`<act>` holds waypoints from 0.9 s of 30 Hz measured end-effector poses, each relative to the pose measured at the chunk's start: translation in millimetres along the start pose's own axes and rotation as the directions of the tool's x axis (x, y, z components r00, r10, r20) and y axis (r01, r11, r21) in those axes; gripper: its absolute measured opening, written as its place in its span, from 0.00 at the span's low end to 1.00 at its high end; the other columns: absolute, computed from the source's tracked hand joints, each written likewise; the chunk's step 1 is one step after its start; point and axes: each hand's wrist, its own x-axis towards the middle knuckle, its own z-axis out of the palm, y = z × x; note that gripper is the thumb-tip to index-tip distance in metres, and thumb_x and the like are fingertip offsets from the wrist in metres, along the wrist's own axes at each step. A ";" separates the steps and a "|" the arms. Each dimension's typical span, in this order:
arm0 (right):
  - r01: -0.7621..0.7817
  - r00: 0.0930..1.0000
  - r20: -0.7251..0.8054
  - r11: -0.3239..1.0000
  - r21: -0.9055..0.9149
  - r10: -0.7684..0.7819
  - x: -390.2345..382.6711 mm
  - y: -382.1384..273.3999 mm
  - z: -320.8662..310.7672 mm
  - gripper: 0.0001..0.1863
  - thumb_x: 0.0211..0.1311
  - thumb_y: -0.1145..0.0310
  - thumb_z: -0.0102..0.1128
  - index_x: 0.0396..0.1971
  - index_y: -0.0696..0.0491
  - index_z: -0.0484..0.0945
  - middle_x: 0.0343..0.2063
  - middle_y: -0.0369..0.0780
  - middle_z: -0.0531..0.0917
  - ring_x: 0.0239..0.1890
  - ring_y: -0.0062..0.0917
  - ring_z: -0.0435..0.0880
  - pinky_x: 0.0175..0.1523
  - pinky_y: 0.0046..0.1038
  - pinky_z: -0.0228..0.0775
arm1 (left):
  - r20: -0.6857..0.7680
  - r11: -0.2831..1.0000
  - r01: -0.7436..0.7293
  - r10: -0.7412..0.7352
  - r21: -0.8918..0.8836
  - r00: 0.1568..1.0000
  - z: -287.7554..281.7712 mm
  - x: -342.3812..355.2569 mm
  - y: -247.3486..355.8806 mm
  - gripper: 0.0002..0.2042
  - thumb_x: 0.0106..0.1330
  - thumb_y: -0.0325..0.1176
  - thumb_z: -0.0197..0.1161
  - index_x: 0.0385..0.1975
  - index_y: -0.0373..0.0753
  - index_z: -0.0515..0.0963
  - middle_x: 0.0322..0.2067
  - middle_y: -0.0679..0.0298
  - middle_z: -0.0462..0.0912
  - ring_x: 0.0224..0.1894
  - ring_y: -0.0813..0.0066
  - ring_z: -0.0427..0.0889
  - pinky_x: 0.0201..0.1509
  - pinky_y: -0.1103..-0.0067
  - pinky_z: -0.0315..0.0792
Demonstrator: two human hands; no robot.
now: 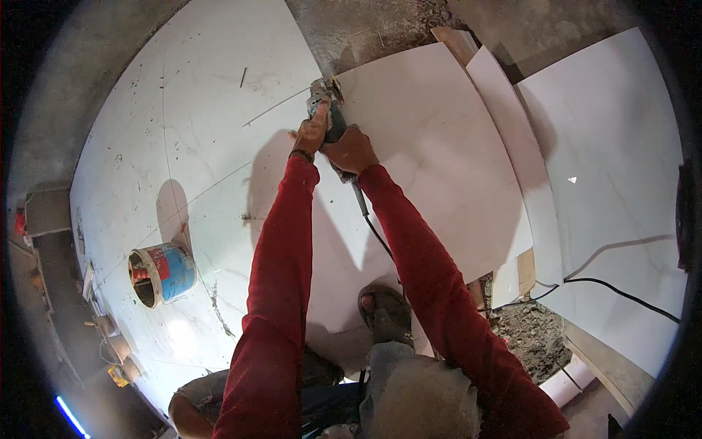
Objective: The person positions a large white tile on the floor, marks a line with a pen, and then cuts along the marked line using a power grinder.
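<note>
Both my arms, in red sleeves, reach forward to an angle grinder (336,126) with a grey metal head and a dark body. Around its front part wraps my left hand (312,132), close to the head. My right hand (352,151) grips the body behind it, nearer to me. The grinder's disc edge sits at the far edge of a white marbled tile (431,124), beside the white tiled floor (219,95). From the tool's rear a black cord (378,235) runs back under my right arm.
A paint-stained bucket (175,271) stands on the tiles at left. More large tiles (614,146) lie at right, some overlapping, with the cord crossing them. Rubble (534,333) shows at lower right, and rough ground (373,33) at the far side. My sandalled foot (385,311) rests below the grinder.
</note>
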 end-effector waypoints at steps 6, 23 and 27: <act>-0.021 0.999 0.046 1.000 0.010 0.021 0.0 8.2 1.0 0.43 0.39 0.40 0.64 0.38 0.71 0.71 0.35 0.59 0.79 0.41 0.48 0.81 0.46 0.41 0.74 | 0.015 1.000 -0.007 0.007 -0.003 1.000 -2.3 -8.8 9.7 0.25 0.65 0.64 0.27 0.62 0.74 0.56 0.45 0.43 0.76 0.59 0.49 0.68 0.61 0.40 0.34; 0.001 1.000 0.008 1.000 0.027 -0.001 -8.8 14.8 5.3 0.41 0.38 0.45 0.67 0.39 0.70 0.68 0.36 0.60 0.79 0.42 0.49 0.80 0.46 0.41 0.74 | 0.065 0.989 0.138 -0.135 -0.056 0.989 -6.5 -18.4 23.0 0.24 0.67 0.60 0.30 0.64 0.75 0.51 0.51 0.47 0.75 0.58 0.45 0.68 0.57 0.33 0.36; -0.040 0.999 0.029 0.998 0.057 0.038 -11.7 9.2 4.8 0.42 0.37 0.44 0.67 0.38 0.70 0.69 0.35 0.60 0.79 0.41 0.49 0.81 0.45 0.41 0.74 | 0.016 0.983 0.098 -0.097 -0.156 0.995 -10.7 -32.8 24.3 0.39 0.56 0.73 0.33 0.59 0.52 0.63 0.51 0.46 0.74 0.61 0.49 0.64 0.64 0.47 0.30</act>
